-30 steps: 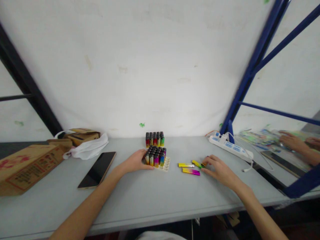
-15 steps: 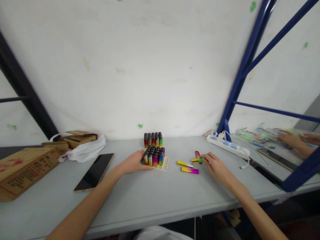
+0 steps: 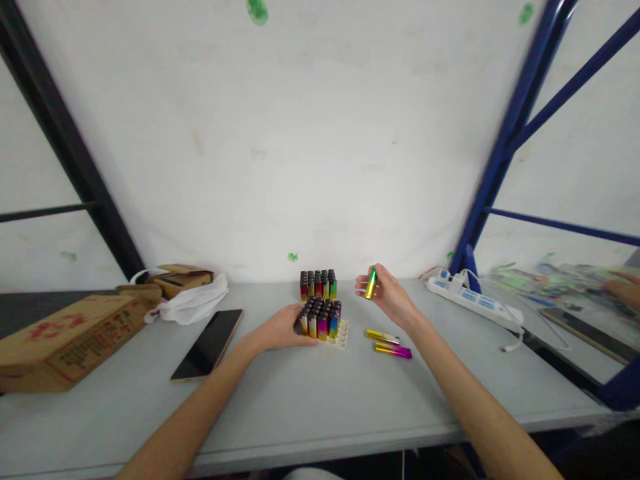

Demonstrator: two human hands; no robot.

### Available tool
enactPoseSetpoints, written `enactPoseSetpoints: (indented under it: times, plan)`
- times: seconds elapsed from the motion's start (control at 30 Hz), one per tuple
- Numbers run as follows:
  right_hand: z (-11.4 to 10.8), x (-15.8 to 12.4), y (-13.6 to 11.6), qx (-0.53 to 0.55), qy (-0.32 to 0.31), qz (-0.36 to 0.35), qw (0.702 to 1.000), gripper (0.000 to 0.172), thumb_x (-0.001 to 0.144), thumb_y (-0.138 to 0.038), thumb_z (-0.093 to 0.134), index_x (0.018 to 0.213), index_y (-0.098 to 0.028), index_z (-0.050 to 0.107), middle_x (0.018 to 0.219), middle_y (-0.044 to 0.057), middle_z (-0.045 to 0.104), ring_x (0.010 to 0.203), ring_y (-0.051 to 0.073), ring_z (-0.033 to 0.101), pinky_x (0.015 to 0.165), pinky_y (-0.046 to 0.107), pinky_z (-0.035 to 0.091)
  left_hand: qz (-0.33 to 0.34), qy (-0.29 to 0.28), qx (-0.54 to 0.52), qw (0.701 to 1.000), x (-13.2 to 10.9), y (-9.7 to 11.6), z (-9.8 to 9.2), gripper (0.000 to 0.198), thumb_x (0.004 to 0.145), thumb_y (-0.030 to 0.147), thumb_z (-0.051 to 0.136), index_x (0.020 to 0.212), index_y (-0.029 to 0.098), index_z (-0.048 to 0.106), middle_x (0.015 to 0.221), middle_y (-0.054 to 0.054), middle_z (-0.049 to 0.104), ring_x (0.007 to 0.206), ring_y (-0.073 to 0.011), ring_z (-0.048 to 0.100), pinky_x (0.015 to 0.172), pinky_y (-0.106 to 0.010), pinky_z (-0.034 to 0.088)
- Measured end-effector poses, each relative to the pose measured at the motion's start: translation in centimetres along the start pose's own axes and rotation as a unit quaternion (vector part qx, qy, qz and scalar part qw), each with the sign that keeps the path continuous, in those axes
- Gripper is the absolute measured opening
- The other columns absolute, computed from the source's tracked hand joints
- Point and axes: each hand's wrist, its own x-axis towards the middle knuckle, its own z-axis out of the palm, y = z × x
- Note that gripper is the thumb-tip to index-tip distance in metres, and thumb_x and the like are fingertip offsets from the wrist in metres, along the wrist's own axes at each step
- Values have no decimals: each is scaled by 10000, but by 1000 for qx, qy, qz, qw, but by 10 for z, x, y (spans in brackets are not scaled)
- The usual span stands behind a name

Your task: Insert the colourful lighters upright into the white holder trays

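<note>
My right hand [image 3: 389,297] is raised above the table, fingers pinched on a green-and-yellow lighter [image 3: 371,283] held upright. My left hand [image 3: 283,328] rests on the table against the left side of a white tray [image 3: 343,332] packed with several upright colourful lighters [image 3: 321,316]. A second block of upright lighters [image 3: 318,284] stands just behind it by the wall. Two loose lighters lie flat to the right of the tray: a yellow one [image 3: 382,336] and a yellow-to-magenta one [image 3: 393,350].
A dark phone [image 3: 208,344] lies left of my left arm. Cardboard boxes [image 3: 67,341] and a white plastic bag [image 3: 193,300] sit at the far left. A white power strip [image 3: 467,299] with a cable lies right, beside a blue frame post [image 3: 500,157]. Another person's hand [image 3: 624,291] shows far right.
My right hand picked one lighter up off the table and lifted it up and left, toward the tray. Two loose lighters stay lying there. My left hand kept its place at the tray.
</note>
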Motion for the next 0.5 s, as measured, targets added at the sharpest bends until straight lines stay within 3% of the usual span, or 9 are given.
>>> enactPoseSetpoints:
  times: [0.13,0.3,0.5]
  plan:
    - [21,0,16,-3,-72,-4,997,434,846,-649,686,973,-271,516,713,-44,586,657,146,587,688,308,539,21,9,6,1000,0,2,0,733,678,583,847,1257,167,675,1228,-110,727,1053,-316,679,1009,-405,517]
    - [18,-2,39,-74,-81,8,994,493,852,-729,608,913,-245,534,626,-92,361,477,85,290,468,217,367,31,20,-8,999,0,3,1,722,683,582,848,1256,178,676,1211,-95,733,1058,-314,685,990,-392,531]
    - [22,-7,50,-45,-97,82,991,620,871,-797,486,677,-208,463,582,-68,327,482,84,251,472,227,248,17,36,17,999,0,-4,5,809,655,587,859,1299,148,643,1323,-143,669,1187,-347,636,1101,-437,472]
